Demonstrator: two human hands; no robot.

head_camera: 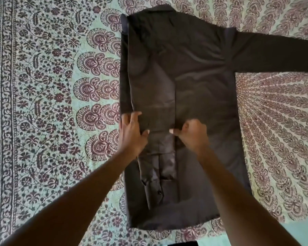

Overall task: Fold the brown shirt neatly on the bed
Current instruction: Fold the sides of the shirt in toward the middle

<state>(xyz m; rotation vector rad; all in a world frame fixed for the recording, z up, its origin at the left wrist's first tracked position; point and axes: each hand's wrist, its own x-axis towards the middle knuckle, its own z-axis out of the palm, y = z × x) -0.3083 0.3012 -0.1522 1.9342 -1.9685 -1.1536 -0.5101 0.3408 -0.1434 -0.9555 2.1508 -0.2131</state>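
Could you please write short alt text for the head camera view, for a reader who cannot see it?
Two hands, left and right, press on a brown shirt lying back-up on a patterned bedspread. Its left side and sleeve are folded in; the other sleeve extends right.

Under your hands (163, 135) the bed (43, 103) wears a green spread printed with maroon paisley and flowers. The brown shirt (185, 77) lies flat on it, one sleeve (274, 52) stretching beyond your right hand.
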